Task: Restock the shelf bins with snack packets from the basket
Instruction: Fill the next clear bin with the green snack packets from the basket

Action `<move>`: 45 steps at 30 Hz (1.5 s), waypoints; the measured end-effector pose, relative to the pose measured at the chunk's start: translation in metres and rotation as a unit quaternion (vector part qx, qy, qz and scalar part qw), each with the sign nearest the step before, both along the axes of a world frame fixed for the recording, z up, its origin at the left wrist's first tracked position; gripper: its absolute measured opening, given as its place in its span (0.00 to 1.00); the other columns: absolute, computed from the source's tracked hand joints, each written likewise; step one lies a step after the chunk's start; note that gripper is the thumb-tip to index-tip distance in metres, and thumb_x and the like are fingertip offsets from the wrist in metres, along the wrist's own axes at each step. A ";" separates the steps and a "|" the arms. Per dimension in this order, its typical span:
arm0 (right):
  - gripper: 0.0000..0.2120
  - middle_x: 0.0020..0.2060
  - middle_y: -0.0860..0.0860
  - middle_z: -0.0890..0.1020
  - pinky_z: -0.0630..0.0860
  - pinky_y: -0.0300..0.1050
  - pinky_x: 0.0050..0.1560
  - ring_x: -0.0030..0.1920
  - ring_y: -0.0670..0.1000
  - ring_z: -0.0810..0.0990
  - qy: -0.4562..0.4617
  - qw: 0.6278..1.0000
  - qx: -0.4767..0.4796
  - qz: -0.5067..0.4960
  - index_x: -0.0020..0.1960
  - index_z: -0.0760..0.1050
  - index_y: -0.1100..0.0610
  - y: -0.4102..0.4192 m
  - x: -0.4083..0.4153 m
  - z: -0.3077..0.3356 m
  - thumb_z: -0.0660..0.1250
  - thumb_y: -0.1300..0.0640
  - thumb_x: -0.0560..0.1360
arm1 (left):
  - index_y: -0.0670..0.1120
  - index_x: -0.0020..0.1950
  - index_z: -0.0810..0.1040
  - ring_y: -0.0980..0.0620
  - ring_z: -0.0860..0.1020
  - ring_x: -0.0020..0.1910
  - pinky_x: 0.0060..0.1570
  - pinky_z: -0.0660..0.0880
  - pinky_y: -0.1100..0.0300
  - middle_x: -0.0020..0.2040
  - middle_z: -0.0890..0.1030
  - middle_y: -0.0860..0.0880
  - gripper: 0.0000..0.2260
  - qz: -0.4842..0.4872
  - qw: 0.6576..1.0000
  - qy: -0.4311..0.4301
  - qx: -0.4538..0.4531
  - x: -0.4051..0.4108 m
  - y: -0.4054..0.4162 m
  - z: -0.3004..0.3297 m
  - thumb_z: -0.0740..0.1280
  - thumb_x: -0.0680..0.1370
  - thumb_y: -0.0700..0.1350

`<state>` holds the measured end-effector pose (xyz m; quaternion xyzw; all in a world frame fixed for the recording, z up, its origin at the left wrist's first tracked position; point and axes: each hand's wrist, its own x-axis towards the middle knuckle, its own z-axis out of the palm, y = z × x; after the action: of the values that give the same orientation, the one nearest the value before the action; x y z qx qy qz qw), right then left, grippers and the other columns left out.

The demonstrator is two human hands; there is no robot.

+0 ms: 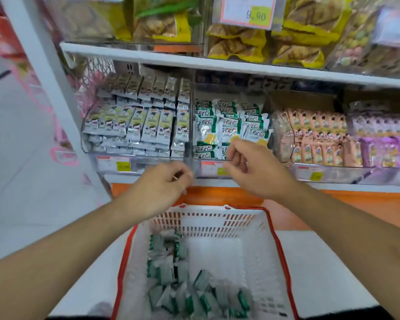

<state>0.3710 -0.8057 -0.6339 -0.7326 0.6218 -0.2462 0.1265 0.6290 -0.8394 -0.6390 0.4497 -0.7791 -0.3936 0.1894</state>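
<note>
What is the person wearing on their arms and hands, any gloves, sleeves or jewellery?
Nothing that shows. Both forearms are bare for their whole visible length, with no sleeves in view. The left hand and right hand wear no gloves, and no watch or bracelet shows at either wrist. A small pale glint sits near the left hand's fingers; it is too blurred to tell whether it is a ring.

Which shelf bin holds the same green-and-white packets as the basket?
The second bin from the left, right above the right hand. Its packets match those in the basket; the neighbouring bins hold grey, peach and purple ones.
</note>
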 end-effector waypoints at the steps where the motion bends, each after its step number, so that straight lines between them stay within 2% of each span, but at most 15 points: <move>1: 0.06 0.38 0.45 0.77 0.76 0.52 0.40 0.38 0.46 0.76 0.015 0.999 0.034 0.019 0.47 0.72 0.48 0.013 0.006 -0.014 0.69 0.50 0.80 | 0.54 0.48 0.81 0.59 0.82 0.41 0.46 0.79 0.53 0.41 0.84 0.55 0.09 -0.005 0.999 -0.038 -0.007 0.009 -0.001 -0.010 0.64 0.83 0.54; 3: 0.05 0.37 0.43 0.78 0.77 0.51 0.42 0.39 0.47 0.77 0.109 0.983 0.128 0.069 0.48 0.71 0.47 0.036 0.019 -0.051 0.66 0.48 0.81 | 0.53 0.47 0.81 0.55 0.82 0.45 0.48 0.79 0.53 0.44 0.84 0.55 0.07 -0.011 0.993 -0.117 -0.016 0.028 -0.003 -0.039 0.65 0.83 0.52; 6: 0.12 0.53 0.49 0.79 0.77 0.51 0.54 0.52 0.53 0.76 0.226 0.910 0.316 0.143 0.65 0.72 0.50 0.058 0.040 -0.118 0.64 0.49 0.83 | 0.51 0.55 0.81 0.47 0.80 0.58 0.54 0.74 0.57 0.57 0.83 0.48 0.06 -0.013 0.975 -0.221 -0.017 0.054 -0.008 -0.083 0.65 0.82 0.48; 10: 0.27 0.69 0.59 0.72 0.78 0.56 0.61 0.64 0.61 0.75 0.246 0.840 0.464 0.134 0.79 0.61 0.53 0.077 0.062 -0.207 0.64 0.55 0.83 | 0.45 0.80 0.64 0.44 0.68 0.75 0.73 0.67 0.51 0.78 0.63 0.44 0.26 0.010 0.954 -0.296 0.047 0.076 -0.010 -0.126 0.63 0.84 0.52; 13: 0.31 0.73 0.58 0.67 0.76 0.57 0.63 0.68 0.62 0.72 0.215 0.840 0.489 0.098 0.83 0.56 0.48 0.088 0.070 -0.265 0.64 0.55 0.83 | 0.41 0.82 0.57 0.43 0.72 0.72 0.71 0.69 0.51 0.80 0.60 0.45 0.29 -0.015 0.947 -0.313 0.073 0.079 -0.005 -0.146 0.62 0.84 0.51; 18: 0.44 0.85 0.51 0.46 0.66 0.63 0.75 0.81 0.64 0.54 0.193 0.841 0.501 0.069 0.85 0.45 0.44 0.099 0.076 -0.329 0.66 0.65 0.79 | 0.40 0.78 0.60 0.41 0.79 0.62 0.58 0.77 0.49 0.77 0.63 0.43 0.27 -0.016 0.935 -0.352 0.033 0.069 -0.001 -0.155 0.62 0.83 0.50; 20: 0.45 0.84 0.51 0.49 0.70 0.62 0.72 0.79 0.64 0.59 0.212 0.836 0.499 0.080 0.85 0.50 0.47 0.100 0.072 -0.343 0.71 0.64 0.76 | 0.40 0.79 0.59 0.40 0.78 0.64 0.60 0.78 0.47 0.78 0.62 0.42 0.28 -0.022 0.932 -0.360 0.034 0.066 -0.003 -0.155 0.62 0.83 0.51; 22: 0.37 0.76 0.55 0.60 0.75 0.55 0.60 0.70 0.63 0.68 0.222 0.846 0.479 0.075 0.78 0.61 0.51 0.102 0.068 -0.353 0.74 0.60 0.74 | 0.41 0.79 0.59 0.39 0.77 0.65 0.62 0.77 0.46 0.78 0.62 0.41 0.28 -0.019 0.930 -0.364 0.039 0.063 -0.005 -0.155 0.62 0.83 0.51; 24: 0.29 0.68 0.57 0.66 0.71 0.50 0.51 0.64 0.61 0.71 0.223 0.861 0.454 0.058 0.74 0.65 0.53 0.102 0.064 -0.358 0.71 0.61 0.75 | 0.41 0.78 0.60 0.38 0.77 0.64 0.61 0.77 0.45 0.75 0.63 0.41 0.27 -0.015 0.927 -0.372 0.047 0.059 -0.005 -0.155 0.62 0.83 0.51; 29: 0.11 0.61 0.58 0.70 0.69 0.50 0.48 0.58 0.60 0.71 0.218 0.874 0.431 0.053 0.59 0.73 0.56 0.100 0.059 -0.351 0.70 0.57 0.79 | 0.42 0.77 0.61 0.37 0.77 0.63 0.61 0.75 0.46 0.72 0.63 0.41 0.26 -0.016 0.917 -0.393 0.071 0.050 -0.003 -0.150 0.62 0.83 0.52; 33: 0.12 0.52 0.55 0.73 0.70 0.51 0.45 0.51 0.57 0.73 0.138 0.899 0.413 0.043 0.54 0.72 0.55 0.090 0.063 -0.324 0.72 0.57 0.75 | 0.41 0.74 0.66 0.39 0.71 0.68 0.65 0.74 0.47 0.69 0.68 0.41 0.23 -0.020 0.912 -0.407 0.052 0.049 -0.004 -0.140 0.62 0.82 0.50; 38: 0.13 0.45 0.50 0.79 0.75 0.52 0.43 0.44 0.53 0.76 -0.017 0.912 0.408 0.032 0.48 0.70 0.48 0.052 0.069 -0.238 0.72 0.60 0.73 | 0.46 0.60 0.81 0.52 0.79 0.50 0.44 0.77 0.62 0.61 0.80 0.55 0.12 -0.082 0.942 -0.308 0.104 0.030 -0.004 -0.110 0.64 0.81 0.48; 40: 0.15 0.46 0.46 0.80 0.79 0.51 0.47 0.45 0.50 0.78 -0.040 0.926 0.373 0.045 0.47 0.73 0.46 0.039 0.070 -0.192 0.75 0.61 0.70 | 0.50 0.52 0.83 0.49 0.82 0.49 0.51 0.80 0.54 0.53 0.85 0.52 0.10 -0.085 0.948 -0.275 0.133 0.022 -0.007 -0.097 0.66 0.79 0.52; 42: 0.17 0.47 0.46 0.79 0.77 0.48 0.47 0.45 0.48 0.78 -0.042 0.942 0.327 0.058 0.47 0.73 0.46 0.032 0.069 -0.142 0.76 0.64 0.70 | 0.49 0.56 0.82 0.47 0.82 0.53 0.58 0.80 0.48 0.55 0.84 0.46 0.14 -0.095 0.949 -0.244 0.173 0.015 -0.007 -0.080 0.69 0.78 0.57; 45: 0.20 0.49 0.46 0.78 0.75 0.51 0.49 0.48 0.48 0.76 -0.062 0.966 0.243 0.070 0.51 0.72 0.47 0.033 0.063 -0.074 0.76 0.66 0.70 | 0.51 0.62 0.78 0.50 0.83 0.56 0.60 0.81 0.48 0.60 0.82 0.50 0.17 -0.106 0.954 -0.144 0.241 0.005 -0.002 -0.053 0.74 0.77 0.57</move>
<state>0.4342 -0.7730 -0.7082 -0.7047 0.6014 -0.1237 0.3555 0.6344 -0.8411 -0.6925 0.4482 -0.7237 -0.5184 -0.0814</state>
